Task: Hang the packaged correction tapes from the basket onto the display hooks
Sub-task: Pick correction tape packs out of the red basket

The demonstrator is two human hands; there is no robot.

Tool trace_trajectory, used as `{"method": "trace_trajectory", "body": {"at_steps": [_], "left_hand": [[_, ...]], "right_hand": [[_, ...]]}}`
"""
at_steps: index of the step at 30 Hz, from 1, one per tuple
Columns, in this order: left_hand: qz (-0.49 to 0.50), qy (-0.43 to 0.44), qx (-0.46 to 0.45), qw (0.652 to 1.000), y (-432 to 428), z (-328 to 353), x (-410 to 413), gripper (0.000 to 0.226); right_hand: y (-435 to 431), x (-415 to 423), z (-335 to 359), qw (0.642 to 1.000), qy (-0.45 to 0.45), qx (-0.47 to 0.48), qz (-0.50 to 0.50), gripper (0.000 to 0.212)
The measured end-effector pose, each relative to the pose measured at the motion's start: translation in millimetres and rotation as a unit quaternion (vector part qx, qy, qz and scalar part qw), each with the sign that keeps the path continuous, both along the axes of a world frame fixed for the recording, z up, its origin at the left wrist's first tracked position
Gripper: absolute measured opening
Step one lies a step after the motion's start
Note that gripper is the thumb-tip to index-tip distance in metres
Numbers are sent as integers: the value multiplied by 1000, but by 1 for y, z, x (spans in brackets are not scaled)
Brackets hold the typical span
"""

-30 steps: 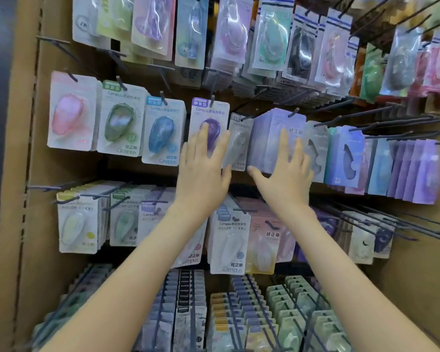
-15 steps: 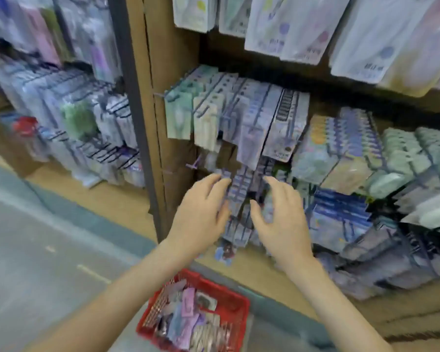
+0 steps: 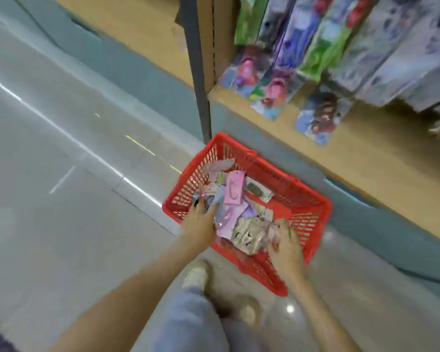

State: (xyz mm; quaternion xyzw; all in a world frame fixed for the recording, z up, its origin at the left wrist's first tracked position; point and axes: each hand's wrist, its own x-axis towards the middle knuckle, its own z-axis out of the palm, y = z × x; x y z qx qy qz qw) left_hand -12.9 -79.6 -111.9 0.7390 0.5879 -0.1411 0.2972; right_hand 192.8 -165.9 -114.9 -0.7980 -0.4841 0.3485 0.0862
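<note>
A red plastic basket (image 3: 266, 160) stands on the floor at the foot of the display. Inside lie several packaged correction tapes, among them a pink packet (image 3: 233, 190) on top and a beige bundle (image 3: 249, 233) near the front. Both my hands are down in the basket. My left hand (image 3: 200, 223) has its fingertips among the packets at the basket's left side; blur hides whether it grips any. The fingers of my right hand (image 3: 287, 243) curl over the beige bundle at the front right. No display hooks are in view.
The display's lowest row of hanging packets (image 3: 272, 90) fills the upper right above a tan base board (image 3: 361, 153). A dark upright post (image 3: 198, 72) marks the display's left end. My shoes (image 3: 196, 275) stand just before the basket. Grey floor (image 3: 61, 199) lies to the left.
My view has swung from the upper hooks down to the floor. Both hands have dropped from the hanging packets into the red basket.
</note>
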Motion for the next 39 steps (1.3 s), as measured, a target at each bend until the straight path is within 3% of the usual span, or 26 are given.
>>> {"method": "trace_trajectory", "body": {"at_steps": [6, 10, 13, 17, 20, 23, 28, 33, 39], "left_hand": [[-24, -4, -8, 1000, 46, -164, 35, 68], [0, -21, -2, 1000, 73, -239, 64, 65], [43, -55, -27, 997, 79, -264, 80, 67], [92, -89, -35, 991, 77, -250, 86, 84], [102, -133, -39, 985, 68, -200, 85, 91], [107, -220, -30, 969, 44, -117, 76, 87], [107, -299, 7, 948, 21, 55, 53, 89], [101, -405, -4, 909, 39, 247, 40, 69], [-15, -447, 60, 892, 46, 467, 73, 72]], "right_hand": [[77, -21, -170, 999, 33, 5, 13, 82], [104, -15, -247, 995, 50, -21, 81, 99], [95, -4, -282, 985, 42, -96, 140, 89], [87, 7, -276, 989, 57, -63, 117, 77], [87, 11, -219, 987, 154, -34, -18, 74], [91, 3, -123, 930, 330, 56, -153, 58], [94, -10, 48, 879, 414, 127, -198, 49], [89, 4, 245, 879, 406, 184, -169, 58], [78, 34, 467, 908, 250, 325, -84, 65]]}}
